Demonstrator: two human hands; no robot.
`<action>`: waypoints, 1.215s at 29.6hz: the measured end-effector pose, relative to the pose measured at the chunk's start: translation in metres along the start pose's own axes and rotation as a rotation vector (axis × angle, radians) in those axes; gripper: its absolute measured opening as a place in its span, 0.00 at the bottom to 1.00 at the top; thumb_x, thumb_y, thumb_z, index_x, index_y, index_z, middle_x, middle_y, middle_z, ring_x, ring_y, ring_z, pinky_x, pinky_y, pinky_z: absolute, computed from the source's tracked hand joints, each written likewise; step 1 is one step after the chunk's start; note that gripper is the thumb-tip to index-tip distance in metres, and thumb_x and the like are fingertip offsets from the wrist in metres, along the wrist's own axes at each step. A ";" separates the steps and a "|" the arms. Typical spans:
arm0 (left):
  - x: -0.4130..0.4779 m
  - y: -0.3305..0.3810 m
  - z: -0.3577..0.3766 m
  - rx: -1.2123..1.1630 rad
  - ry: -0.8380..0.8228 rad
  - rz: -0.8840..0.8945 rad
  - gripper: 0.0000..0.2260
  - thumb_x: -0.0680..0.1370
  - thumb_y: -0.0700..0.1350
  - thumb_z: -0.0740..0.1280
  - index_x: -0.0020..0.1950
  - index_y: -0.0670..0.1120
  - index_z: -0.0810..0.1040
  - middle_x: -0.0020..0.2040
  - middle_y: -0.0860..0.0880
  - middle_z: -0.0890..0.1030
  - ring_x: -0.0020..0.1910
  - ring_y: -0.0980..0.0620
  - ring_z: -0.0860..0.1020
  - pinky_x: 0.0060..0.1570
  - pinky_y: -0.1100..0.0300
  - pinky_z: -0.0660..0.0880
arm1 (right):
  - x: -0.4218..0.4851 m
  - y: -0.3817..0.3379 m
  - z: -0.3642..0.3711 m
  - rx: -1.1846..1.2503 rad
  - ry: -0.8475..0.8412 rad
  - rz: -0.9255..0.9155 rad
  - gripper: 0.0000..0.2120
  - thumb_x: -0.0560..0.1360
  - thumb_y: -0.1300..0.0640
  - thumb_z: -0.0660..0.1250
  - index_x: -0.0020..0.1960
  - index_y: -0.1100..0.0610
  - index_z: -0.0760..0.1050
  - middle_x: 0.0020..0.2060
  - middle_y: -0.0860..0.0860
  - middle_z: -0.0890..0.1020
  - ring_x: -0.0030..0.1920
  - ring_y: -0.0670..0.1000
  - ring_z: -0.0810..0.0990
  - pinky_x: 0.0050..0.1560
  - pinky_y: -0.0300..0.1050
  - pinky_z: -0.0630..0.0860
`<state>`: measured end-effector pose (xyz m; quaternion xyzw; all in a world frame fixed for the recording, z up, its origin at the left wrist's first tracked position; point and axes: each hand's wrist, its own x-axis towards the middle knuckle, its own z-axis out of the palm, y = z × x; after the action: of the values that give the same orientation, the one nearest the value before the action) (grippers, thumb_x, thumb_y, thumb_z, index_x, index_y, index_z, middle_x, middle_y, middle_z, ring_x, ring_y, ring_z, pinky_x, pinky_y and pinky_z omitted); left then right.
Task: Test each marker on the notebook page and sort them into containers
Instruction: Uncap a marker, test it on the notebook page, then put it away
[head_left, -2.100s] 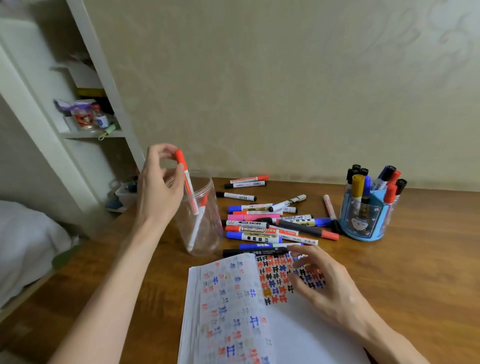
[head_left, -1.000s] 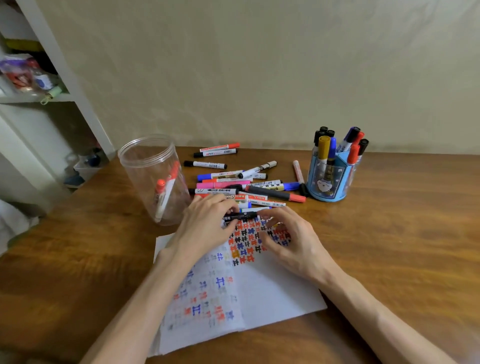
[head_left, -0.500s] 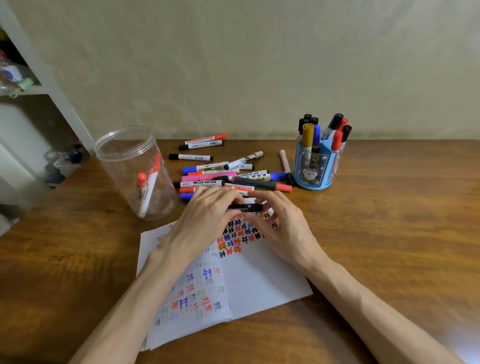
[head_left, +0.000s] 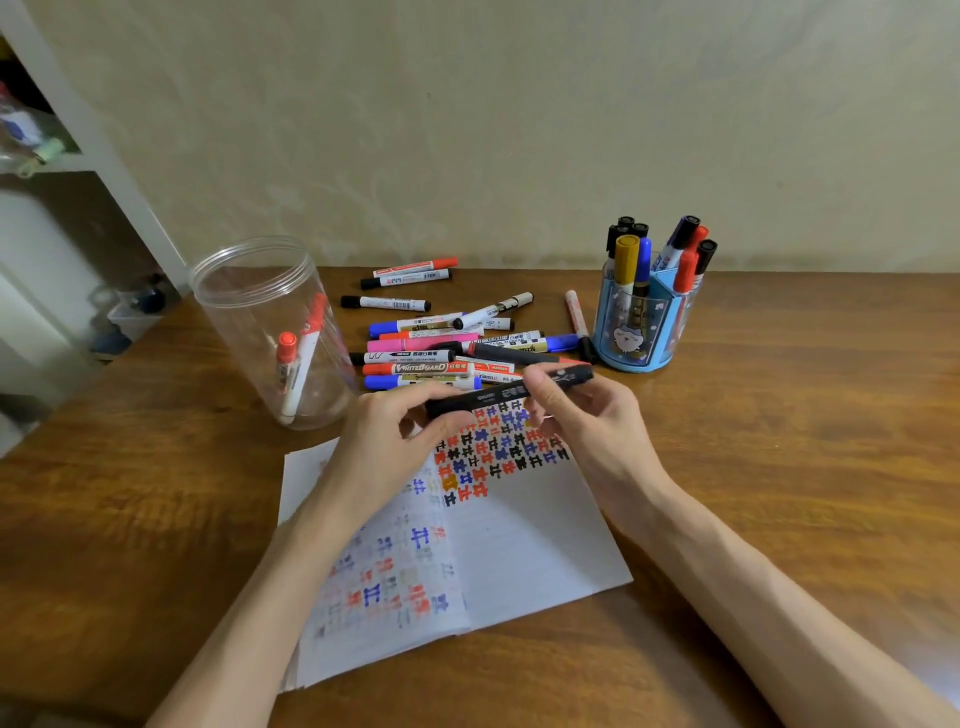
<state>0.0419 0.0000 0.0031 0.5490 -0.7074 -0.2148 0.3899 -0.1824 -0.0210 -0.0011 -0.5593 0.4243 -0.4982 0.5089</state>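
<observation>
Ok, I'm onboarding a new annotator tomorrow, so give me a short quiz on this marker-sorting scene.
1. True or false: the left hand and the right hand both hold the black marker.
2. How many markers stand in the clear jar? A one, B two, C five.
3. Fill in: the yellow-capped marker stands in the ____ holder.
Key: 1 true; 2 B; 3 blue.
</observation>
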 end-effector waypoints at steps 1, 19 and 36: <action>-0.003 0.003 0.004 -0.012 -0.016 0.025 0.15 0.75 0.56 0.70 0.61 0.57 0.82 0.54 0.66 0.81 0.56 0.66 0.80 0.51 0.68 0.80 | -0.003 0.000 0.005 -0.011 -0.028 0.003 0.11 0.78 0.45 0.72 0.52 0.52 0.85 0.42 0.50 0.88 0.42 0.45 0.85 0.44 0.40 0.79; -0.006 -0.017 -0.019 -0.165 -0.039 -0.054 0.13 0.81 0.55 0.65 0.57 0.49 0.84 0.50 0.56 0.86 0.53 0.55 0.84 0.47 0.62 0.81 | 0.001 -0.010 -0.014 0.082 0.087 -0.009 0.17 0.79 0.46 0.70 0.46 0.60 0.81 0.38 0.57 0.84 0.42 0.56 0.81 0.52 0.56 0.79; -0.017 -0.028 -0.005 0.150 -0.100 -0.040 0.19 0.75 0.66 0.64 0.59 0.58 0.81 0.54 0.61 0.83 0.54 0.61 0.81 0.48 0.55 0.84 | -0.014 0.012 0.011 -0.384 -0.180 -0.084 0.04 0.78 0.57 0.73 0.45 0.50 0.82 0.41 0.38 0.87 0.46 0.42 0.87 0.46 0.40 0.84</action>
<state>0.0644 0.0080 -0.0198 0.5793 -0.7290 -0.1959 0.3075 -0.1728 -0.0075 -0.0146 -0.7053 0.4406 -0.3769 0.4079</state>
